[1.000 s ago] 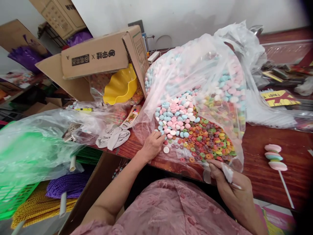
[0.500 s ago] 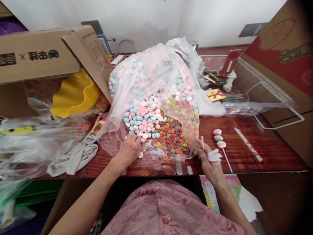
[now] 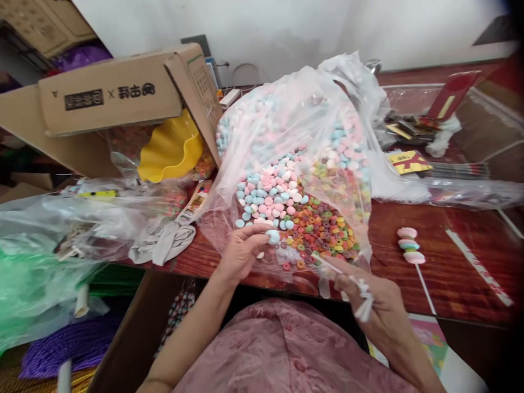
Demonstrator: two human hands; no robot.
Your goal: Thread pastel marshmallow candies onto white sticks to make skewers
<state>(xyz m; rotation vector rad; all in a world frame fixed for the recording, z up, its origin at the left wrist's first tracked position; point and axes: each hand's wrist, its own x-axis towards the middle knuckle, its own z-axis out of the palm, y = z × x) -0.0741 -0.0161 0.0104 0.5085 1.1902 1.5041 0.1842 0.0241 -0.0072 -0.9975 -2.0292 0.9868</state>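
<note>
A pale blue marshmallow [image 3: 273, 236] is pinched between the thumb and fingers of my left hand [image 3: 241, 251]. My right hand [image 3: 374, 292] is closed around several white sticks [image 3: 364, 300], with one stick [image 3: 327, 263] pointing toward the left hand. Behind both hands lies a clear plastic bag [image 3: 303, 103], its mouth spread open toward me. Pink, blue and white marshmallows [image 3: 268, 201] spill from it. Beside them is a heap of colourful ring-shaped cereal [image 3: 323, 224]. To the right, a skewer of marshmallows [image 3: 410, 245] lies on the red-brown table [image 3: 380, 229].
A white printed strip [image 3: 478, 267] lies at the right. Behind it stands a clear bin [image 3: 413, 95] with packets. On the left are a cardboard box [image 3: 110, 98] holding a yellow wavy-edged piece [image 3: 174, 147], a grey cloth [image 3: 164, 243] and plastic bags [image 3: 45, 229].
My left hand has lifted away from the marshmallow pile, now with a blue one in its fingers. My right hand has turned inward, bringing a stick toward it. The view has shifted left.
</note>
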